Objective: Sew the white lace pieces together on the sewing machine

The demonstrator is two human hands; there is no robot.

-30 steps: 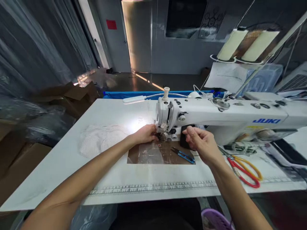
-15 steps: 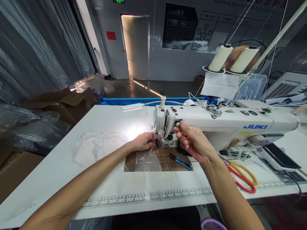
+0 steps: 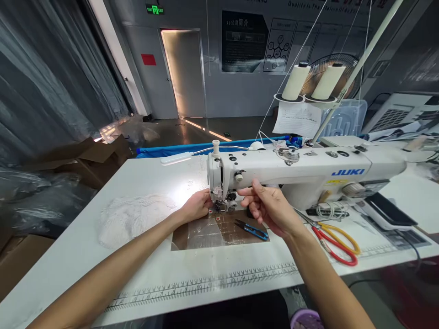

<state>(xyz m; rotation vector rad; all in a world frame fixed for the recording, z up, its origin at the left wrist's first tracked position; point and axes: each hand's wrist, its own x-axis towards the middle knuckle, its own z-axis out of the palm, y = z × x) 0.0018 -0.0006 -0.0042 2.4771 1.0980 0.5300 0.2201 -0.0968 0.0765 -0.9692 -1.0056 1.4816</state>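
My left hand (image 3: 196, 205) is at the left side of the sewing machine (image 3: 267, 170). Its fingers are bent together beside the needle area (image 3: 219, 205), and the tips are partly hidden there, so what they hold cannot be made out. In front of the machine arm, my right hand (image 3: 270, 205) hovers below and right of the small round knob (image 3: 239, 176). Its thumb and index finger are apart, the other fingers loosely curled, with nothing visible between them. Blue thread snips (image 3: 252, 229) lie on the brown plate (image 3: 229, 234) under the hands.
White lacy fabric (image 3: 133, 217) lies left on the white table (image 3: 161, 278). Scissors with red and yellow handles (image 3: 338, 240) rest at the right, near a black-topped device (image 3: 391, 212). Behind the machine stand two thread cones (image 3: 297, 82). A lamp (image 3: 176, 158) lights the needle area.
My right hand has come off the knob and dropped a little, its fingers now apart. My left hand stays beside the needle area. The whole view has shifted slightly.
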